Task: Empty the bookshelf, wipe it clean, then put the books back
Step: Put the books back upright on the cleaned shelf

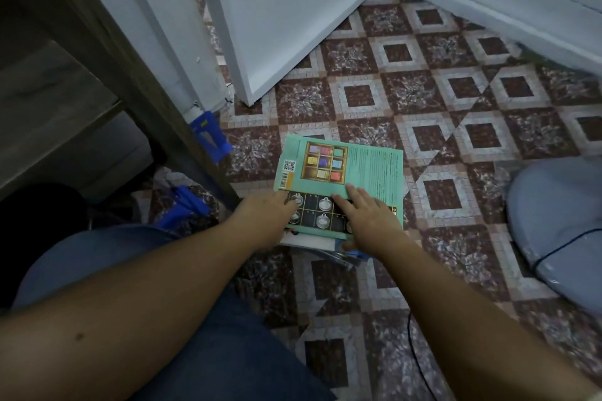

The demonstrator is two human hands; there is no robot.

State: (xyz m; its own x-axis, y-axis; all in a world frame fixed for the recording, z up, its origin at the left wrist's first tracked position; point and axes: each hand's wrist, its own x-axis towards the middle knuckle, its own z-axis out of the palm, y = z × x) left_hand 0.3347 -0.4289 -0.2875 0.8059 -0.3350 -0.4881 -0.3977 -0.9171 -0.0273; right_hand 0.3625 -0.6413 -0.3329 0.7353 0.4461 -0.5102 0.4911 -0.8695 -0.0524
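left hand [270, 215] grips teal book [374, 166] | right hand [365, 216] grips it too | QR code [289, 165], text unreadable

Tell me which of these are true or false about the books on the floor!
1. The stack of books lies on the tiled floor. True.
2. The top book has a red cover. False: its cover is teal.
3. The left hand and the right hand both touch the books. True.
4. The wooden bookshelf stands on the person's right. False: it is on the left.
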